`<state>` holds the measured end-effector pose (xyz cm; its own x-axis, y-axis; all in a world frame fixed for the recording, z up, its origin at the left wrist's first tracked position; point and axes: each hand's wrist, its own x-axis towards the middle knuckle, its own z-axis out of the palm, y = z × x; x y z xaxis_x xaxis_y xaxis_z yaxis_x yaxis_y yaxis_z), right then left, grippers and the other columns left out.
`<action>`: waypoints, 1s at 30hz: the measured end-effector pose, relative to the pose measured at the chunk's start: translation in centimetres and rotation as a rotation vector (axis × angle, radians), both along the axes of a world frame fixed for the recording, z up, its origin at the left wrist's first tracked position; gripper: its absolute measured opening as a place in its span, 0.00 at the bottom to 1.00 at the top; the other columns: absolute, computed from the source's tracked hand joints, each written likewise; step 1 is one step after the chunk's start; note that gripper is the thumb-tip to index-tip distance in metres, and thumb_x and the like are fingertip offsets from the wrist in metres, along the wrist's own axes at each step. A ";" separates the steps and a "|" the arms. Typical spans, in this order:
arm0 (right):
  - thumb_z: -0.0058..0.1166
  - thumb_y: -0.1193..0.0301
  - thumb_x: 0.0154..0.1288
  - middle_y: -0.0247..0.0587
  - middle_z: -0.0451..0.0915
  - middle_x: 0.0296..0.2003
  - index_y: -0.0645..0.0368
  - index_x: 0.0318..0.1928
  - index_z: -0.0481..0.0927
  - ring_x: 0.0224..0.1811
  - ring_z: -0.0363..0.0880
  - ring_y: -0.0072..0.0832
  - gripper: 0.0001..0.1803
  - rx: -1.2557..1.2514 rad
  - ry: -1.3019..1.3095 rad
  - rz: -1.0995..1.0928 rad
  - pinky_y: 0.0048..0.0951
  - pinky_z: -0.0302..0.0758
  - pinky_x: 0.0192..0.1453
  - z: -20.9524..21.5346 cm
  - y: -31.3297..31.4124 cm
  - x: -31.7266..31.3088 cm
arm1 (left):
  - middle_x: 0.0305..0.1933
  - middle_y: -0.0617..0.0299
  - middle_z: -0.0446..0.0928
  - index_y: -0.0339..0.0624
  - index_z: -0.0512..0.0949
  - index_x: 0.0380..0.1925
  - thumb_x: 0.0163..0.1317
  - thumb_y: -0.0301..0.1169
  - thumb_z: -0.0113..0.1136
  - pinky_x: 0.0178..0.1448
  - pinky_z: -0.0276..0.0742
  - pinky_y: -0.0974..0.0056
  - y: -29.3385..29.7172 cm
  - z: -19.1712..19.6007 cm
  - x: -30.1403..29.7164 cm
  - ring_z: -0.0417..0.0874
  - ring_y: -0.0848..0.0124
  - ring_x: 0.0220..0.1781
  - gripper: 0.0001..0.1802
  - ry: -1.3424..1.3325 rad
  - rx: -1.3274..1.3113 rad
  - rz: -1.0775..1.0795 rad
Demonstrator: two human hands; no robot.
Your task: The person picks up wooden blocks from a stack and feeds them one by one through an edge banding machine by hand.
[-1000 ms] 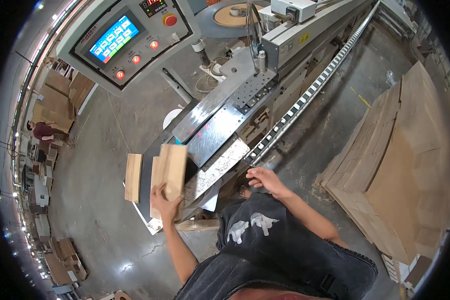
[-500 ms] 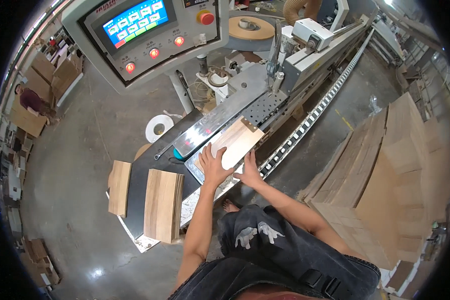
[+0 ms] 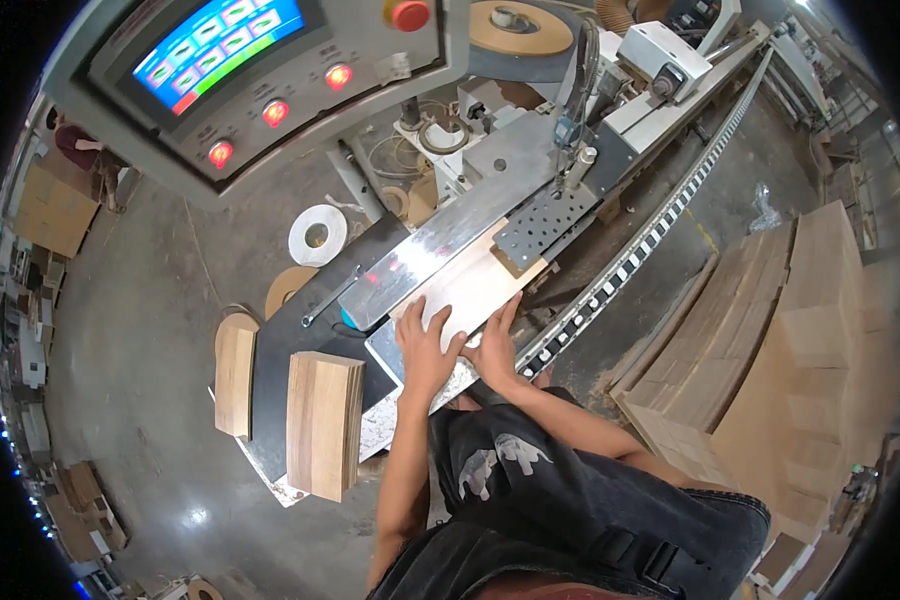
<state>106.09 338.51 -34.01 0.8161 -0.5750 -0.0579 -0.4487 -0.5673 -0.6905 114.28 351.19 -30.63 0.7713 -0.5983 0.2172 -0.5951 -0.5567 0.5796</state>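
Observation:
A pale wooden board [image 3: 478, 285] lies flat on the machine's infeed bed, alongside a shiny metal guide [image 3: 440, 232]. Its far end reaches the black perforated plate [image 3: 542, 230] and is partly covered there. My left hand [image 3: 428, 352] rests on the near left part of the board with fingers spread. Against the near right edge is my right hand [image 3: 495, 350], its fingers stretched along the side. Both thumbs come close together at the board's near end. Neither hand is wrapped around the board.
A stack of boards [image 3: 320, 425] and a smaller stack [image 3: 234, 380] stand on the dark table [image 3: 280, 365]. The control panel [image 3: 240, 130] with lit red buttons hangs at upper left. A roller rail [image 3: 610, 282] runs along the right, beyond it large board stacks [image 3: 735, 300]. A person [image 3: 80, 145] is far left.
Both hands have pushed the board forward along the guide, so its far end has gone from beside the perforated plate to partly beneath it. The head view has shifted slightly.

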 end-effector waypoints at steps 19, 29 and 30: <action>0.84 0.57 0.49 0.76 0.20 0.79 0.87 0.75 0.38 0.42 0.89 0.47 0.76 0.167 -0.062 -0.004 0.41 0.87 0.47 -0.8 -17.4 0.7 | 0.75 0.46 0.67 0.47 0.80 0.61 0.67 0.32 0.67 0.81 0.48 0.38 -10.6 -0.3 -8.1 0.63 0.45 0.78 0.22 0.027 0.083 0.457; 0.85 0.55 0.45 0.72 0.29 0.82 0.75 0.80 0.46 0.69 0.74 0.64 0.74 0.123 -0.066 -0.065 0.48 0.82 0.62 -0.8 -23.9 1.1 | 0.69 0.48 0.73 0.44 0.82 0.56 0.67 0.28 0.65 0.74 0.62 0.46 -7.0 -1.6 -14.8 0.70 0.47 0.70 0.17 0.015 -0.108 0.868; 0.85 0.54 0.45 0.71 0.30 0.83 0.72 0.81 0.45 0.75 0.67 0.62 0.75 0.022 -0.099 -0.068 0.47 0.81 0.65 -2.3 -24.8 1.0 | 0.68 0.48 0.74 0.45 0.82 0.56 0.66 0.28 0.65 0.73 0.64 0.47 -7.0 -1.4 -15.3 0.71 0.46 0.69 0.17 0.001 -0.122 0.877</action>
